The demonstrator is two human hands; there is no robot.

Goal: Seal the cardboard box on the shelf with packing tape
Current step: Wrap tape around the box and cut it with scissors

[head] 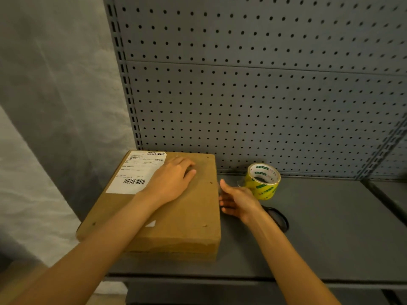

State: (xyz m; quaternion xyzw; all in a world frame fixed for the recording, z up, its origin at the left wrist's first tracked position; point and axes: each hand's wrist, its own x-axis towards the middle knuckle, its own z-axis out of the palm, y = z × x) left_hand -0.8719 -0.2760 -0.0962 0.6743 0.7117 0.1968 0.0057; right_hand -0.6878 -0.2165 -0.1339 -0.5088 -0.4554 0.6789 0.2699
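A flat brown cardboard box [180, 212] lies on the grey shelf [319, 227], with a white shipping label [136, 172] on its far left corner. My left hand [170, 179] rests flat on the box top, fingers loosely bent. My right hand [236, 200] is against the box's right side, fingers straight and touching the side wall. A roll of yellow packing tape [262, 181] with green print stands tilted on the shelf just behind my right hand, apart from it. A clear tape end sticks out toward the box.
A grey pegboard back panel [264, 95] rises behind the shelf. A dark oval object [278, 217] lies on the shelf under my right wrist. The shelf's front edge [220, 280] runs below the box. A grey wall stands at the left.
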